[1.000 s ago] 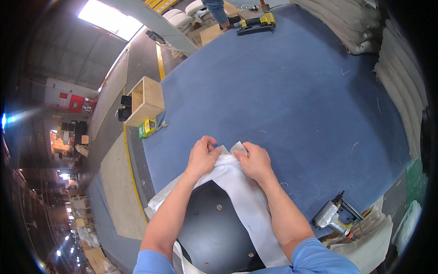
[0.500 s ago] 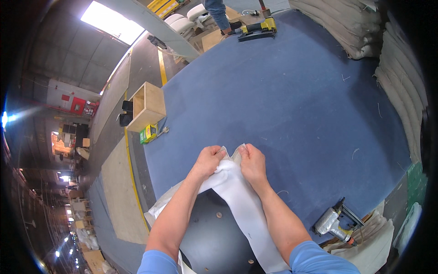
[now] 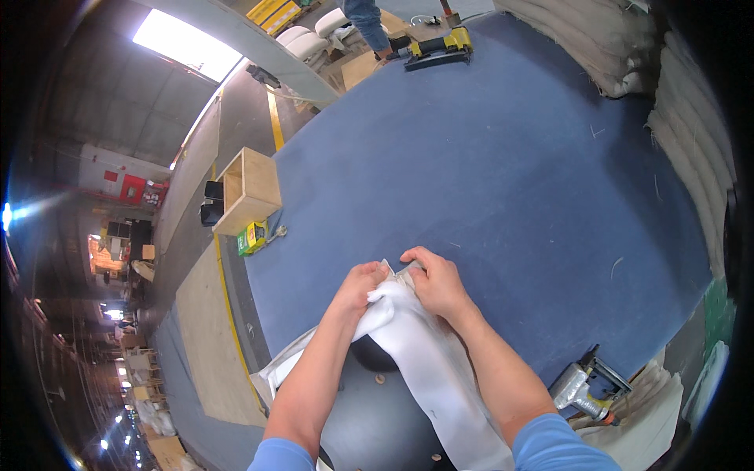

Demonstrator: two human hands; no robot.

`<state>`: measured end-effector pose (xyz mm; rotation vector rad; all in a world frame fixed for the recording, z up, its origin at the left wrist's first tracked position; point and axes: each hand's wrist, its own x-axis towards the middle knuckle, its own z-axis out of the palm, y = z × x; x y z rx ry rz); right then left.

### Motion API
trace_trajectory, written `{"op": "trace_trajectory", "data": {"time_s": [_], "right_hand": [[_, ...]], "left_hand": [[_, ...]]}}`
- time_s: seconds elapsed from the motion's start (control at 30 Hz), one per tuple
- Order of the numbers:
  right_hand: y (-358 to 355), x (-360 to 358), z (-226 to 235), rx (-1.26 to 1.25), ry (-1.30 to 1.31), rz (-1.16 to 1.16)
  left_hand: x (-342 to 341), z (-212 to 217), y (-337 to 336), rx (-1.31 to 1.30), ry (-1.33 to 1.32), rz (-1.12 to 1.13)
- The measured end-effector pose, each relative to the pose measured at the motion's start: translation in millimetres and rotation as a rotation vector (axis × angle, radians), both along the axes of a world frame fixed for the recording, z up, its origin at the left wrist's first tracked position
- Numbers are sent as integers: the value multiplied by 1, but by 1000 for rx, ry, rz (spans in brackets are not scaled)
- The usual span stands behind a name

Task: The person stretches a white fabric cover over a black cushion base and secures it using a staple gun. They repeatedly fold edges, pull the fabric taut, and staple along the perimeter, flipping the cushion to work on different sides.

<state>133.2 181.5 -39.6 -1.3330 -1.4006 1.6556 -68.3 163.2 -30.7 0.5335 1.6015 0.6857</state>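
A long strip of white fabric (image 3: 432,369) lies over a dark rounded panel (image 3: 369,408) at the near edge of a blue carpeted table (image 3: 503,173). My left hand (image 3: 363,286) and my right hand (image 3: 436,281) both pinch the far end of the white fabric, close together, fingers bunched in the cloth. More white cloth (image 3: 279,369) hangs out to the left under my left forearm.
A silver pneumatic stapler (image 3: 585,385) lies at the table's near right corner. A yellow and black power tool (image 3: 436,49) sits at the far edge, near another person's legs (image 3: 369,20). An open wooden box (image 3: 247,188) and small green box (image 3: 253,237) are left. Stacked padding (image 3: 675,94) lines the right.
Both hands have slid the fabric's end slightly nearer to me and closer together, bunching the cloth more tightly. The view has shifted a little.
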Motion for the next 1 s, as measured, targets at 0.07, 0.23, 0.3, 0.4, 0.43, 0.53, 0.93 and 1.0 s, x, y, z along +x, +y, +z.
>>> {"op": "trace_trajectory", "data": {"time_s": [0.07,0.23,0.3,0.4,0.43,0.53,0.93,1.0], "right_hand": [[13,3,2,9,-15,120],[32,7,-15,104,-32,254],[36,7,-15,141,-67,302],[41,6,-6,72,-113,363],[42,5,-3,26,-126,369],[43,7,-4,11,-136,355],[38,5,-8,42,-137,325],[35,3,-6,41,-153,320]], "left_hand": [[-4,-2,-3,24,-38,-9],[0,-4,-1,62,-8,-49],[0,-6,-2,76,18,-49],[-4,-5,-6,93,19,-63],[-3,-5,-6,90,26,-60],[2,0,-4,90,33,-61],[9,5,-6,160,43,-68],[7,2,-7,178,56,-69]]}}
